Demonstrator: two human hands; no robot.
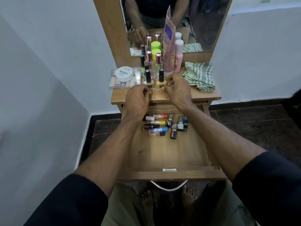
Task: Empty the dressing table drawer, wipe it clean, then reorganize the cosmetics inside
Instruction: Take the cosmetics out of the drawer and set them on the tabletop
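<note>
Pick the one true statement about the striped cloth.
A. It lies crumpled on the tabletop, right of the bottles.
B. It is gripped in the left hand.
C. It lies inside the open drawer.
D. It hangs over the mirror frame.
A: the striped cloth lies bunched on the tabletop to the right of the standing bottles, clear of both hands, while the open drawer holds only small cosmetics.
</note>
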